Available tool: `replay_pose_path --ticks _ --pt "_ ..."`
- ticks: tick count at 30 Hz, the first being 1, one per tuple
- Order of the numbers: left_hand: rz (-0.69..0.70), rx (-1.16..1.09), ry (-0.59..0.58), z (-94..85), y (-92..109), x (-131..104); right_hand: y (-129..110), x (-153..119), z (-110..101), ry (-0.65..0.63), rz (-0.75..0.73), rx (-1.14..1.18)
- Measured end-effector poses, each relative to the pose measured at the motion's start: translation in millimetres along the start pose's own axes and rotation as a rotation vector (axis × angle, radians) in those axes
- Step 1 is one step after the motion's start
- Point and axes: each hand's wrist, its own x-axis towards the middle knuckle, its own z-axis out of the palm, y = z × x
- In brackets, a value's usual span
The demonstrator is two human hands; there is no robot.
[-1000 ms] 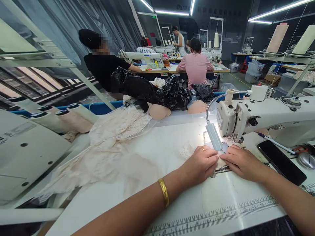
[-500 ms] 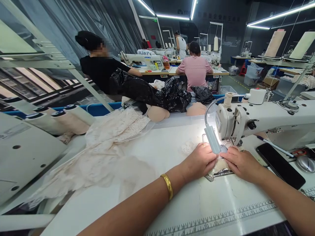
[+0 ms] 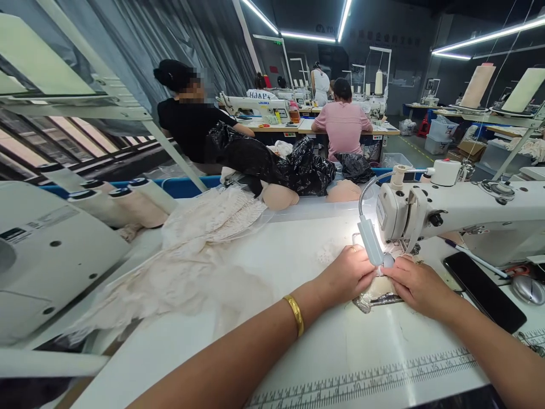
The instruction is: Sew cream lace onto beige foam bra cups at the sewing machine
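Observation:
Under the lit needle area of the white sewing machine (image 3: pixel 468 210), my left hand (image 3: pixel 351 272) and my right hand (image 3: pixel 419 284) are close together. Both have their fingers pressed down on a small piece of pale fabric (image 3: pixel 380 287), one at each side. A grey lamp head (image 3: pixel 371 241) on a bent metal neck partly hides the left fingertips and the needle. Pale lace fabric (image 3: pixel 200 250) lies spread on the white table (image 3: pixel 315 352) to the left.
A black phone (image 3: pixel 485 291), a pen and a silver round object (image 3: pixel 528 288) lie at the right. Black plastic bags (image 3: pixel 313 167) and beige cups (image 3: pixel 280 196) stand beyond the table's far edge. Thread cones (image 3: pixel 138 205) are at the left. Other people sit at machines behind.
The camera view has shifted a little, so the scene sits slightly to the right and lower. Both hands stay at the fabric by the needle.

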Motion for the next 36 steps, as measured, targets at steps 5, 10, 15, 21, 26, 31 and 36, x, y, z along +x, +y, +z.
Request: replay_pose_path --ticks 5,10,15,21,26,31,36 --pt "-0.074 0.086 -0.031 -7.7 4.6 5.9 3.1 -0.2 3.2 0.019 -0.003 0.002" --pt "-0.138 0.077 -0.069 -5.9 2.5 9.3 2.0 -1.6 1.4 0.042 0.017 0.066" --pt "-0.194 0.013 -0.015 -12.6 16.6 -14.5 -27.2 3.7 -11.1 -0.079 0.384 0.526" --pt "-0.280 -0.180 0.142 -35.6 49.9 -86.2 -80.3 10.5 -1.7 -0.011 0.635 1.343" --pt "-0.846 -0.233 0.461 -54.3 80.5 -136.6 -117.3 6.4 1.9 0.249 0.710 1.584" --pt "-0.963 -1.572 0.333 -31.2 150.3 -132.2 -144.0 -4.8 12.1 0.433 0.725 1.595" --pt "-1.026 -1.891 0.825 -27.0 155.9 -94.2 -162.9 -46.0 30.5 0.415 0.740 1.381"
